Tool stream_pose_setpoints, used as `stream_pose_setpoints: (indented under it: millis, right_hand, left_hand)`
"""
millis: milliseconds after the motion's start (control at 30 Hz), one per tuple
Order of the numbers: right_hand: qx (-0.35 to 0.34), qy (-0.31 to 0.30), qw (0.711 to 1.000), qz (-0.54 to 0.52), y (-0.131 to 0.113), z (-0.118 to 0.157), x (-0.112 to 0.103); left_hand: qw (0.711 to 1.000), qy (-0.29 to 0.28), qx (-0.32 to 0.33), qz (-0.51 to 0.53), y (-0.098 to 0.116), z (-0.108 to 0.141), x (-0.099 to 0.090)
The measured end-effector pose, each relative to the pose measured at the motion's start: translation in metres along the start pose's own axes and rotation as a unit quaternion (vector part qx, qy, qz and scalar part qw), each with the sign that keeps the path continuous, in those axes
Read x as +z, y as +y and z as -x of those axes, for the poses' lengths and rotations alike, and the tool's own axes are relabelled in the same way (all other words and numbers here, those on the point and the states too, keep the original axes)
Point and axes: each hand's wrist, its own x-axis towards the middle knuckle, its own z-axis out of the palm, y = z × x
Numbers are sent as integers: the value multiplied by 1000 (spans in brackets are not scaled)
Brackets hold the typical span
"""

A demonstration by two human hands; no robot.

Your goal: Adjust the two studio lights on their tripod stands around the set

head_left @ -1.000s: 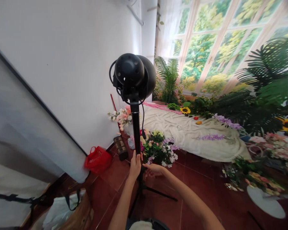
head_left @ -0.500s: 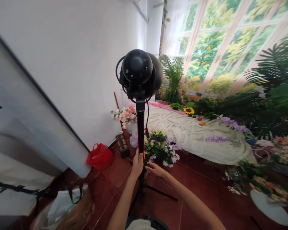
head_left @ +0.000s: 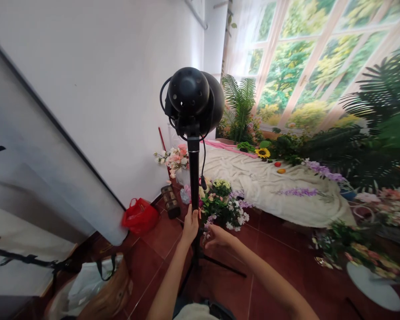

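Observation:
A black studio lamp [head_left: 188, 95] with a round housing and a looped cable stands upright on a light stand [head_left: 194, 178] in front of me. Around the stand's dark pole, below the lamp, my left hand [head_left: 190, 227] is wrapped. My right hand [head_left: 219, 236] is just right of the pole, lower down, its fingers and thumb apart with nothing visible between them. Whether its fingertips touch the stand I cannot tell. Below both hands the stand's tripod leg [head_left: 225, 265] spreads over the floor. A short cable with a plug [head_left: 203, 181] dangles beside the pole.
Bunches of artificial flowers [head_left: 226, 204] sit behind the stand. A cream blanket [head_left: 270, 182] lies beneath a window-print backdrop [head_left: 306, 62]. On the left are a red bag [head_left: 140, 217] and a brown bag [head_left: 111, 293]. A white round stand [head_left: 373, 289] is at right.
My right hand's fingers have spread from a closer pinch beside the pole. The lamp has shifted very slightly left and up in view. My left hand keeps its hold.

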Motion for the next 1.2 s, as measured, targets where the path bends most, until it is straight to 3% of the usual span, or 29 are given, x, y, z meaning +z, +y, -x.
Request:
stream_pose_setpoints:
  millis: [67,133,267,333,433,567,667,767,833,933,1067,1133,1200]
  right_hand:
    - [62,-77,988,-119,-3,2,-1]
    - [93,-113,965,-217,-10,1,1]
    - [137,-85,933,-323,-22,-3,4]
    - [147,-68,932,-324,-22,-6,1]
    - [102,-53,960,-254,-19,-10,-8]
    - [-34,2,998,-52,-23,-12,-18]
    - [-127,26,980,153,-32,-8,-22]
    - [-134,38,960,243,-35,-2,-21]
    - [-108,62,971,204,-33,1,-18]
    - [-20,74,995,56,-26,2,-10]
    - [119,21,983,-135,-21,-4,0]
    - [112,20,979,-172,-21,-8,0]
    - [61,30,979,-191,-20,-10,-4]
  left_hand:
    - [1000,4,8,-7,0,0,-1]
    - [1000,0,11,-14,1,0,-2]
    - [999,-25,20,-22,6,0,-5]
    - [999,-36,22,-25,10,1,-8]
    - [998,-48,16,-34,14,2,-11]
    - [997,-59,13,-40,14,1,-13]
    - [997,-51,20,-47,15,0,-14]
    - [996,-37,43,-72,17,0,-15]
    - [994,-18,63,-92,19,0,-16]
    - [990,8,72,-117,22,-1,-18]
    - [989,-17,79,-125,30,-2,-24]
    - [989,-38,82,-117,35,-3,-27]
    - [989,-52,78,-113,38,-4,-30]
